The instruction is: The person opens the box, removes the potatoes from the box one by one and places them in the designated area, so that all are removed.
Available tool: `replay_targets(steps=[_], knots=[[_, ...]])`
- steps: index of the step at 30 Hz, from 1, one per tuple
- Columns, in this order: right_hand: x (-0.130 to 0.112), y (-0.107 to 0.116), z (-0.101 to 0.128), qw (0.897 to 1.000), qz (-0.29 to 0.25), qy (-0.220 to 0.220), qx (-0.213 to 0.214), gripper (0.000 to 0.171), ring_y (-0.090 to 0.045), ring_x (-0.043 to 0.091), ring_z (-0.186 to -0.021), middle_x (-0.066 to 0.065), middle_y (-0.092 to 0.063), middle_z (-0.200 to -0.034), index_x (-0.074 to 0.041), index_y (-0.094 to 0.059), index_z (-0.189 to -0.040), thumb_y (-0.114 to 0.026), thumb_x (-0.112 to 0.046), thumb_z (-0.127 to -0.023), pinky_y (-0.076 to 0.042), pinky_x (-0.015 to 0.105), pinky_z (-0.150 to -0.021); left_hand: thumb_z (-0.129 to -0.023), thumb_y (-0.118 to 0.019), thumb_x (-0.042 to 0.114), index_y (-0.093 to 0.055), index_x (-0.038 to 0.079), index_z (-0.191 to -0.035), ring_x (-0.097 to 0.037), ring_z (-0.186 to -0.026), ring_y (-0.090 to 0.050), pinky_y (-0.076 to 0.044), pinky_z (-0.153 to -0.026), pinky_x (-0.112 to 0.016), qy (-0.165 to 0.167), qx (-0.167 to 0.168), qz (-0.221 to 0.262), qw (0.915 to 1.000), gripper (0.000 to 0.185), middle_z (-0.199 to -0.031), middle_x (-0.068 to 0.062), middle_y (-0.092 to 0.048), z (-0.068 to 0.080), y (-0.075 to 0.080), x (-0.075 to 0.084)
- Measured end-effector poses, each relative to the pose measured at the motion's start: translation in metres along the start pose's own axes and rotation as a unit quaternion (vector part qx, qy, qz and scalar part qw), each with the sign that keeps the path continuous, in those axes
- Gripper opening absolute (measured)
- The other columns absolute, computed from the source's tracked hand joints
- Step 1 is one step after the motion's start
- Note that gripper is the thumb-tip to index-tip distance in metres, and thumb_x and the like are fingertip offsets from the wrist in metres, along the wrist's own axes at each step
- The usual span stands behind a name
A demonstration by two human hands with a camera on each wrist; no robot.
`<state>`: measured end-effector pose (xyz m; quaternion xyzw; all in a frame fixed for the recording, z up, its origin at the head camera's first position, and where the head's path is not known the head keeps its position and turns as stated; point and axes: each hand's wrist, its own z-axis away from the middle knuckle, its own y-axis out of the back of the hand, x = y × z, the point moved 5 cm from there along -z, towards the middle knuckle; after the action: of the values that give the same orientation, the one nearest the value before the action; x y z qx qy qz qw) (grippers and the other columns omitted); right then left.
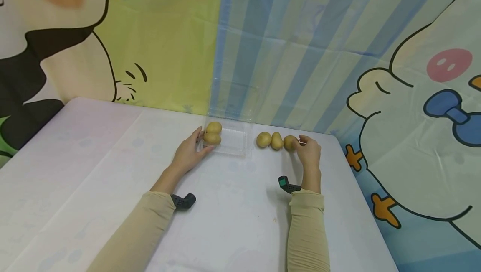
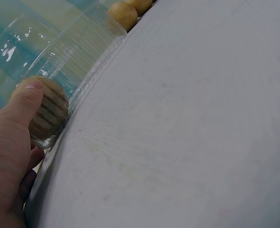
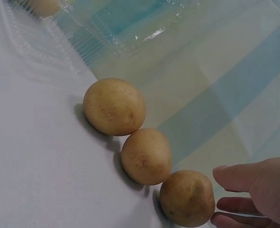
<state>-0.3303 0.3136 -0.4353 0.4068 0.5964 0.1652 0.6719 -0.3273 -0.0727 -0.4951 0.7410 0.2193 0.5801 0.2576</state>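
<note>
A clear plastic box (image 1: 234, 140) lies near the table's back edge, its see-through lid (image 1: 234, 100) raised behind it. Two potatoes (image 1: 213, 133) sit at the box's left end. My left hand (image 1: 186, 153) grips that end; in the left wrist view its thumb (image 2: 28, 97) lies over the near wall, in front of a potato (image 2: 50, 107). Right of the box, three loose potatoes stand in a row: a left one (image 3: 114, 107), a middle one (image 3: 146, 156) and a right one (image 3: 187, 198). My right hand (image 1: 310, 151) is beside the right potato, thumb and fingers spread at its side.
A white cloth covers the table (image 1: 225, 213). Right behind its back edge hangs a printed curtain (image 1: 285, 54) with stripes and cartoon figures. Each wrist carries a dark camera mount, the left mount (image 1: 184, 201) and the right mount (image 1: 288, 185).
</note>
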Motion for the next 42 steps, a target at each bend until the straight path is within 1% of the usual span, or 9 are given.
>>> replay_targets(steps=[5, 11, 16, 19, 24, 28, 33, 37, 42], knots=[[-0.001, 0.001, 0.0, 1.0, 0.0, 0.006, 0.007, 0.045, -0.051, 0.029, -0.116, 0.012, -0.053, -0.128, -0.009, -0.05, -0.129, -0.056, -0.03, -0.089, -0.045, 0.041, -0.095, -0.078, -0.057, 0.058, -0.02, 0.012, -0.144, -0.033, -0.126, -0.041, -0.032, -0.103, -0.05, -0.003, 0.003, -0.001, 1.0, 0.089, -0.14, -0.013, -0.041, 0.0, 0.0, 0.0], [-0.003, 0.004, 0.0, 1.0, -0.001, 0.013, 0.023, 0.045, -0.052, 0.028, -0.114, 0.011, -0.054, -0.127, -0.009, -0.052, -0.128, -0.056, -0.031, -0.089, -0.046, 0.04, -0.093, -0.079, -0.059, 0.054, -0.02, 0.012, -0.144, -0.033, -0.126, -0.04, -0.031, -0.104, -0.049, -0.001, 0.004, 0.003, 1.0, 0.088, -0.14, -0.013, -0.041, -0.001, 0.0, 0.0], [-0.014, 0.0, 0.001, 1.0, -0.015, 0.011, 0.023, 0.047, -0.053, 0.026, -0.113, 0.009, -0.054, -0.127, -0.012, -0.052, -0.128, -0.056, -0.037, -0.088, -0.048, 0.038, -0.091, -0.079, -0.059, 0.054, -0.019, 0.012, -0.144, -0.034, -0.126, -0.04, -0.031, -0.104, -0.049, 0.0, 0.0, 0.004, 1.0, 0.087, -0.14, -0.013, -0.041, 0.0, 0.0, 0.0], [-0.023, -0.004, 0.003, 0.999, -0.023, 0.026, 0.025, 0.05, -0.055, 0.024, -0.112, 0.008, -0.055, -0.126, -0.012, -0.053, -0.126, -0.057, -0.042, -0.086, -0.049, 0.036, -0.09, -0.079, -0.059, 0.054, -0.019, 0.012, -0.144, -0.034, -0.127, -0.04, -0.03, -0.104, -0.049, 0.002, -0.001, 0.005, 1.0, 0.087, -0.14, -0.012, -0.04, 0.0, 0.0, 0.0], [-0.039, -0.009, 0.007, 0.997, -0.029, 0.058, 0.028, 0.057, -0.055, 0.026, -0.112, 0.01, -0.056, -0.125, -0.01, -0.051, -0.128, -0.055, -0.048, -0.085, -0.048, 0.038, -0.09, -0.079, -0.059, 0.054, -0.017, 0.012, -0.145, -0.033, -0.127, -0.039, -0.03, -0.105, -0.049, 0.003, -0.006, 0.005, 1.0, 0.088, -0.141, -0.011, -0.04, 0.001, -0.001, 0.0], [-0.049, -0.013, 0.01, 0.997, -0.023, 0.076, 0.021, 0.066, -0.054, 0.027, -0.114, 0.011, -0.054, -0.127, -0.01, -0.046, -0.132, -0.053, -0.055, -0.083, -0.048, 0.038, -0.091, -0.079, -0.058, 0.055, -0.017, 0.012, -0.145, -0.032, -0.127, -0.04, -0.03, -0.105, -0.048, 0.004, -0.004, 0.004, 1.0, 0.089, -0.141, -0.01, -0.04, 0.001, -0.001, 0.0], [-0.065, -0.019, 0.018, 0.995, -0.023, 0.093, 0.0, 0.075, -0.051, 0.029, -0.117, 0.014, -0.051, -0.13, -0.01, -0.039, -0.136, -0.052, -0.059, -0.081, -0.046, 0.04, -0.094, -0.079, -0.058, 0.056, -0.017, 0.012, -0.145, -0.031, -0.127, -0.04, -0.03, -0.105, -0.048, 0.002, -0.003, 0.001, 1.0, 0.089, -0.141, -0.01, -0.04, 0.001, -0.001, -0.001], [-0.076, -0.024, 0.023, 0.995, -0.014, 0.098, -0.015, 0.079, -0.05, 0.028, -0.119, 0.012, -0.05, -0.132, -0.011, -0.036, -0.138, -0.049, -0.063, -0.079, -0.044, 0.041, -0.095, -0.079, -0.058, 0.054, -0.018, 0.012, -0.145, -0.032, -0.126, -0.041, -0.031, -0.104, -0.049, -0.001, -0.003, 0.001, 1.0, 0.088, -0.141, -0.01, -0.04, 0.001, 0.0, 0.0], [-0.086, -0.03, 0.027, 0.994, 0.012, 0.103, -0.025, 0.08, -0.05, 0.024, -0.12, 0.007, -0.05, -0.133, -0.014, -0.037, -0.138, -0.046, -0.067, -0.078, -0.042, 0.042, -0.097, -0.079, -0.058, 0.054, -0.018, 0.012, -0.145, -0.031, -0.126, -0.042, -0.031, -0.104, -0.049, 0.0, -0.002, 0.001, 1.0, 0.088, -0.14, -0.01, -0.041, 0.001, 0.0, 0.0]])
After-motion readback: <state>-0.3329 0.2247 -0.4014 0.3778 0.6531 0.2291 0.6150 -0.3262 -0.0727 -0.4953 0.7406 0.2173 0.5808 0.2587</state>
